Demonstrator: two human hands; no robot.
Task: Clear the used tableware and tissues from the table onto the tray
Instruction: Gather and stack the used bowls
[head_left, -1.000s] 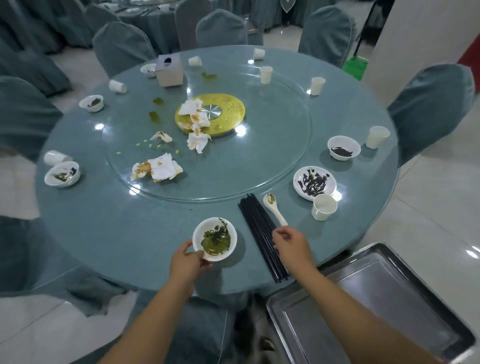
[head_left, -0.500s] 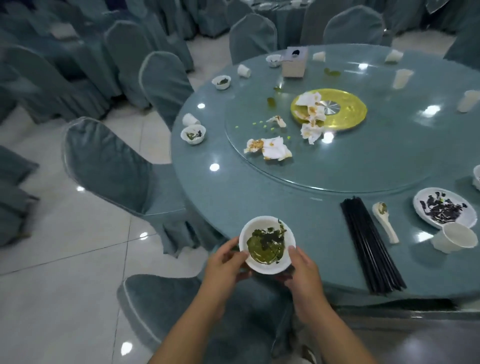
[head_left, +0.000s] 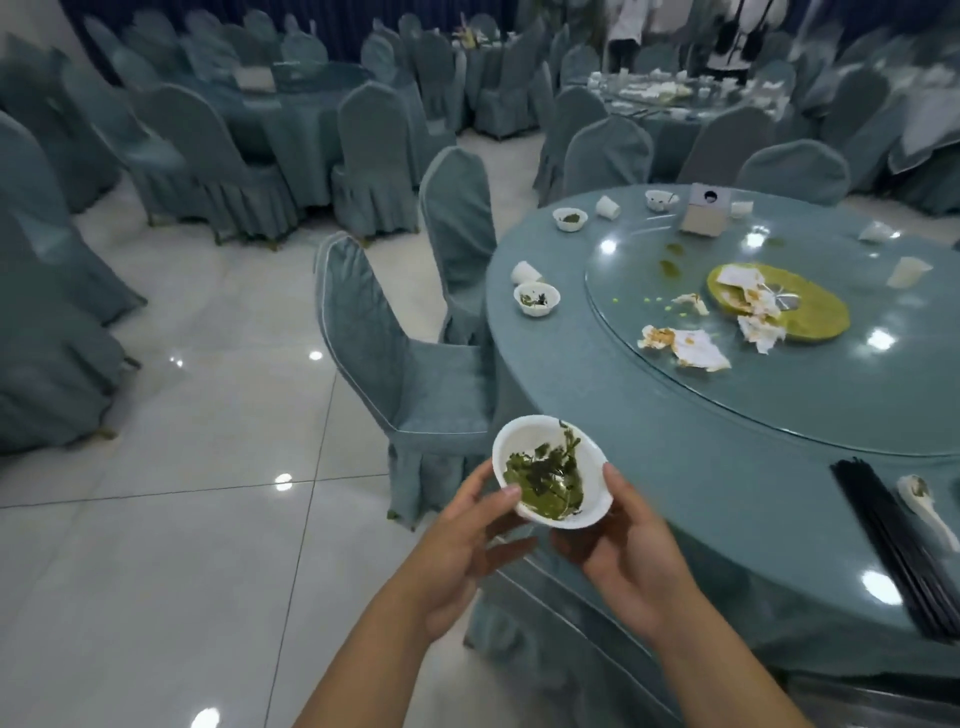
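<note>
Gripping the white bowl (head_left: 550, 475) of green leafy leftovers with both hands, holding it in the air clear of the counter (head_left: 675, 467), just off the near-left edge, over the floor (head_left: 208, 519) and near a covered chair (head_left: 395, 374). Tilting it a little toward the left. Curling the left hand (head_left: 462, 545) fingers (head_left: 491, 504) round the near-left rim and wall. Pinching the right side with the right hand (head_left: 631, 566), thumb on the rim, remaining fingers tucking underneath and mostly hidden.

Comparing with a second ago: no longer resting the bowl on the counter under the left hand alone, no longer idling the right hand by the chopsticks (head_left: 893, 540). Comparing with half a second ago: carrying on from closing both hands on it at the counter edge, now raising it fully off the surface. Also swinging the view left, away from the side showing the tray earlier. Seeing only a dull metal strip at the bottom right corner now, too little for telling whether tray or not.

Reading this for the task: getting the first piece lifted, not yet setting it on the tray. Probably needing a turn back rightward, keeping the bowl level, guarding against spilling the wet-looking leftovers.

Still leaving on the counter: chopsticks, spoon (head_left: 927, 506) just beside them, crumpled tissues (head_left: 691, 348) on the glass turntable (head_left: 831, 405), a small bowl (head_left: 536, 299) and cup (head_left: 523, 272) near the far-left rim.
</note>
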